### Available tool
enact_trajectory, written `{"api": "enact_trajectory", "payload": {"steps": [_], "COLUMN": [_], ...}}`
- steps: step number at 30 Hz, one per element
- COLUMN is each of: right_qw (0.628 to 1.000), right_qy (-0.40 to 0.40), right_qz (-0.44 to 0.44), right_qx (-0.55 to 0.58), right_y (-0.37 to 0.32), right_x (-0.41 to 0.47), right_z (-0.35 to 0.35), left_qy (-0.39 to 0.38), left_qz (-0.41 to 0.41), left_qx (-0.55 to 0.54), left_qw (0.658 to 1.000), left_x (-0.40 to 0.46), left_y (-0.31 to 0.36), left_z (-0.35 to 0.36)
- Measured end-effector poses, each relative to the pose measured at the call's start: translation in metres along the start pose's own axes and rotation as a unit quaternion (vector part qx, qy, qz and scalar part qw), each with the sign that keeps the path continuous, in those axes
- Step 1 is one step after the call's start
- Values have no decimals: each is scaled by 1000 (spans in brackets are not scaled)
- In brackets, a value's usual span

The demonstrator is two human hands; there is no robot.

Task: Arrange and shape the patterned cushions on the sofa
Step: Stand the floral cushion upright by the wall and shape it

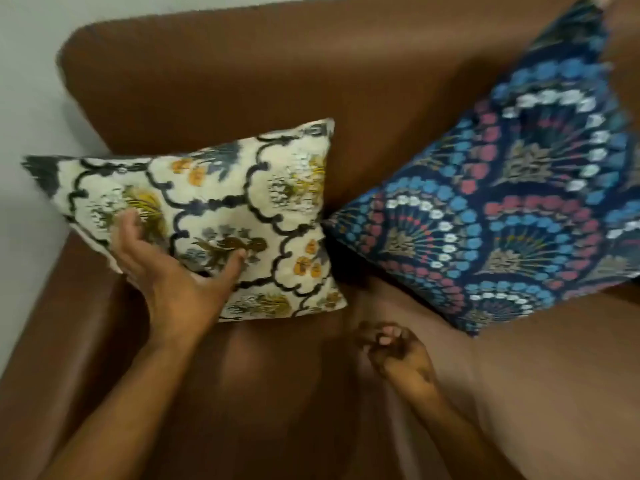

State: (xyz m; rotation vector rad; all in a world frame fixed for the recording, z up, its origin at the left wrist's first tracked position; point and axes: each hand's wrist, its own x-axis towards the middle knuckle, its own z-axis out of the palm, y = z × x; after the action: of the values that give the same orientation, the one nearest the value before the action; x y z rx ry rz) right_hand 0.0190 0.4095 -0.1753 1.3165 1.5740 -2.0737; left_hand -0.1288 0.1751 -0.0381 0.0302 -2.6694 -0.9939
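On the brown leather sofa point(214, 81), the blue fan-patterned cushion point(512, 209) leans right and the cream floral cushion point(214, 216) sits at the left arm, long axis across. The left hand point(169, 268) is on it, fingers point(133, 223) spread wide; the right hand point(398, 351) hangs curled, holding nothing

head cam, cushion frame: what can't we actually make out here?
- Blue cushion: right side and top corner cut off by the frame edge in the head view.
- Right hand: motion-blurred, fingers curled; whether it holds anything cannot be told.
- Cream cushion: lower left corner hidden behind the left hand; grip depth unclear.
- Brown sofa: right part out of frame.
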Motion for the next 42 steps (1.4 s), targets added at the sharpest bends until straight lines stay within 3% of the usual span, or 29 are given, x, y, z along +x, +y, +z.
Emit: {"api": "enact_trajectory", "payload": {"steps": [3,5,7,11,14,19,23,27,32,38,42], "right_qw": [996,993,993,998,996,992,995,996,995,995,998], "right_qy": [-48,-88,-83,-39,-58,-117,-80,-48,-77,-71,-20], "right_qz": [-75,-68,-52,6,9,-17,12,58,38,67,56], "right_qx": [-3,34,66,-41,-72,39,61,-36,-53,-29,10], "right_y": [-27,-45,-51,-42,-27,-20,-17,-14,-16,-12,-17], "right_x": [14,31,45,45,46,45,57,69,67,56,48], "right_z": [65,103,121,141,154,198,228,230,231,231,241], "left_qy": [-19,-77,-106,-106,-88,-48,-20,-121,-1,-33,-60], "left_qz": [-164,-163,-143,-51,68,210,226,145,196,217,203], "left_qx": [-68,-139,-149,-109,-131,8,40,-6,-5,-7,15], "left_qw": [984,974,973,987,985,977,973,982,981,976,977], "left_x": [61,90,109,129,148,172,193,198,180,173,172], "left_y": [-45,-61,-67,-46,-17,20,13,-20,-19,-33,-40], "left_z": [-42,-53,-56,-61,-69,-69,-55,-52,-43,-39,-45]}}
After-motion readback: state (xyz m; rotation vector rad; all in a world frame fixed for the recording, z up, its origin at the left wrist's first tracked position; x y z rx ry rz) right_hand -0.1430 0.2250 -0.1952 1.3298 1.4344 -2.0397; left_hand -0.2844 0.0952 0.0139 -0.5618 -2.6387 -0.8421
